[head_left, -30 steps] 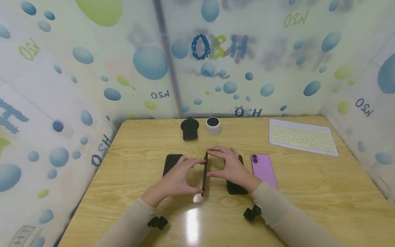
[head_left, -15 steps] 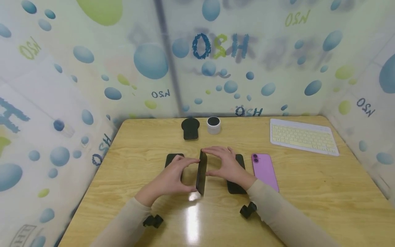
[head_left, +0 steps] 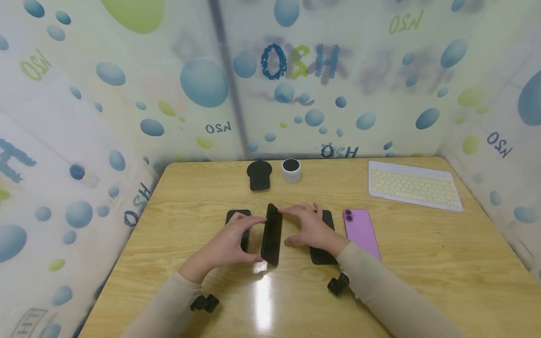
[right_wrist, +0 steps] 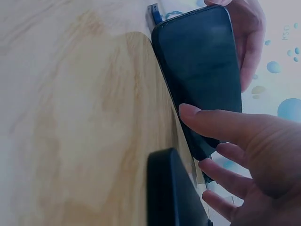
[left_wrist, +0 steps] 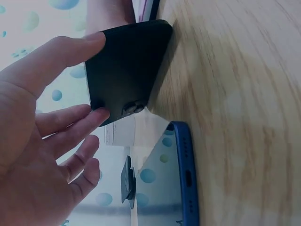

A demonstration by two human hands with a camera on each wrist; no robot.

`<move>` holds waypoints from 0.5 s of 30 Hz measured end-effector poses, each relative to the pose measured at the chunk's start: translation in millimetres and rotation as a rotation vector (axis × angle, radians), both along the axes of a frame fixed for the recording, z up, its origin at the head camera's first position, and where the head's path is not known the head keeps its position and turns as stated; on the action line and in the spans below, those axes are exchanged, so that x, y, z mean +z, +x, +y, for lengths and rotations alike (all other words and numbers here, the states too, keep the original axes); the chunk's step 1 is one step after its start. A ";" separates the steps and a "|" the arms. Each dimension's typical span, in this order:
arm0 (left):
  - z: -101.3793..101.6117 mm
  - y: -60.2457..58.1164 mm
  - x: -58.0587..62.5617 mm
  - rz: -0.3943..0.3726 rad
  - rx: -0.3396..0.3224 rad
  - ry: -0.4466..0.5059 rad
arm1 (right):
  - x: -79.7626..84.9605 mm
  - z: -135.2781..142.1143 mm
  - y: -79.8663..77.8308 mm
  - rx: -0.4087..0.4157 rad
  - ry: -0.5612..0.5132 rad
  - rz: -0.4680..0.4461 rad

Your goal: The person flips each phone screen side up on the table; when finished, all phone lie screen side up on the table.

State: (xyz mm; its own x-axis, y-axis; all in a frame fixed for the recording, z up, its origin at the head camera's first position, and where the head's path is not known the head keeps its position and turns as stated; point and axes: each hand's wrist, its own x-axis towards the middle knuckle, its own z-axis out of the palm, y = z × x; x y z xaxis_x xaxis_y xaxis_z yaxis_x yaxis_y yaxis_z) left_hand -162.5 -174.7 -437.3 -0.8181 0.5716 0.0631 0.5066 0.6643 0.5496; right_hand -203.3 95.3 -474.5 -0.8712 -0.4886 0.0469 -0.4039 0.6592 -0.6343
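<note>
A black smartphone [head_left: 272, 237] stands on its long edge mid-table, leaning left, its dark screen toward the right. My left hand [head_left: 228, 239] holds its upper edge, thumb at the near corner and fingers at the far one. In the left wrist view, the phone's back [left_wrist: 127, 66] shows a camera bump. My right hand [head_left: 313, 227] has its index fingertip at the phone's far end; its thumb is spread out before the screen. Under the left hand lies another phone [head_left: 245, 241], blue-edged in the left wrist view. A dark phone [head_left: 323, 256] lies partly hidden beneath the right hand.
To the right lies a pink phone [head_left: 363, 234], camera side up. A white keyboard [head_left: 414, 185] sits at the back right of the wooden table [head_left: 422, 272]. At the back are a black round-topped stand [head_left: 259, 176] and a white cylinder [head_left: 291, 171] with a dark top.
The phone has tipped from nearly upright toward the left, bringing its screen into view. My left hand has moved left with it. The right thumb has come away from the screen.
</note>
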 end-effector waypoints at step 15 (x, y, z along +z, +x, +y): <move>5.3 -1.3 -9.6 0.052 0.038 -0.078 | -1.9 6.3 -6.8 -0.019 0.079 0.025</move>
